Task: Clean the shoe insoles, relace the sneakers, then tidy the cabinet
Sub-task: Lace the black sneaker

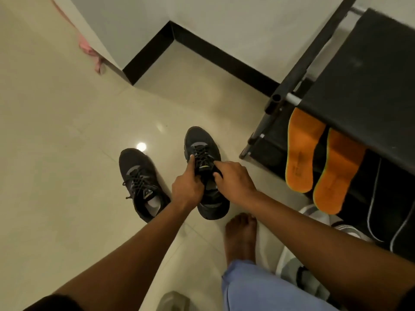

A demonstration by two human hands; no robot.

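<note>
Two black sneakers stand on the tiled floor. The left sneaker [140,182] sits apart with its laces in place. Both my hands are on the right sneaker [203,149]. My left hand [187,187] grips its left side near the collar, with one finger stretched forward onto the laces. My right hand [233,179] pinches the tongue and laces from the right. Two orange insoles [302,151] lean side by side against the black shoe cabinet [368,75] on the right.
A white wall corner with black skirting [157,48] juts out ahead. Pink cloth [89,50] hangs at its left edge. My bare foot [241,239] rests just below the held sneaker. Grey-white shoes [314,221] lie under the cabinet at right.
</note>
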